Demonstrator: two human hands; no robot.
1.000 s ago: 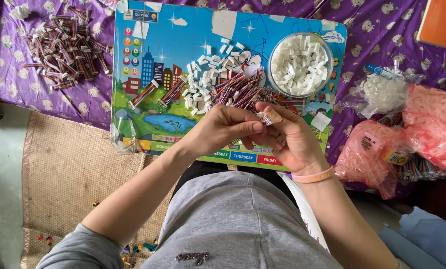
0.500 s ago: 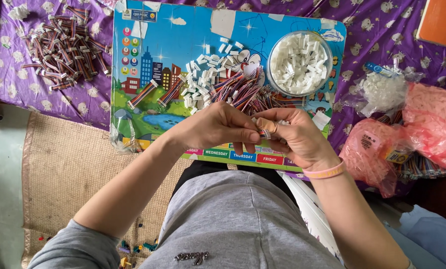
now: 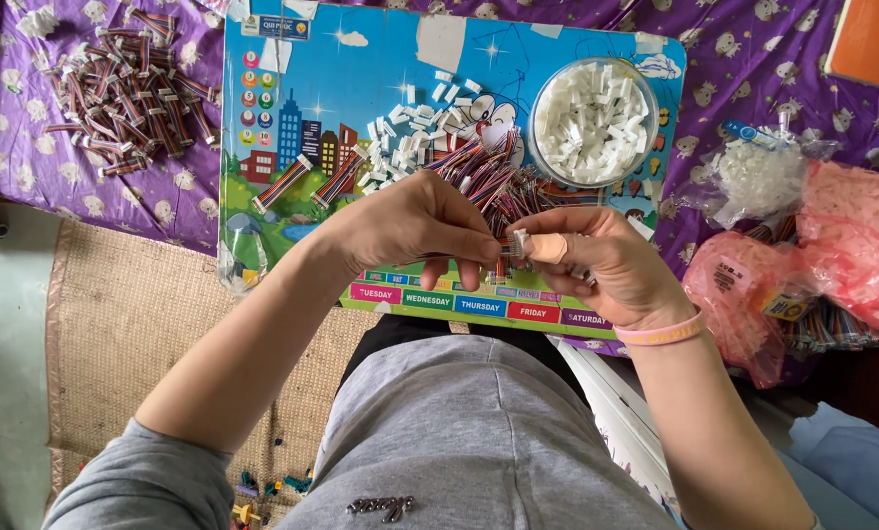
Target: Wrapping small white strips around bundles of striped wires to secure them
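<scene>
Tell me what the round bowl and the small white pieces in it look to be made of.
The round bowl: clear, glossy plastic by its look, since its contents show through the wall. The small white pieces: likely moulded plastic, matte white and blocky.

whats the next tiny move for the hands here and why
Probably push the wire ends held by the left hand the last bit into the small white connector pinched by the right hand. The striped ribbon cable already points at the connector between the fingertips and the two nearly meet, so seating it looks like the step at hand. Whether it is already seated is too small to tell.
</scene>
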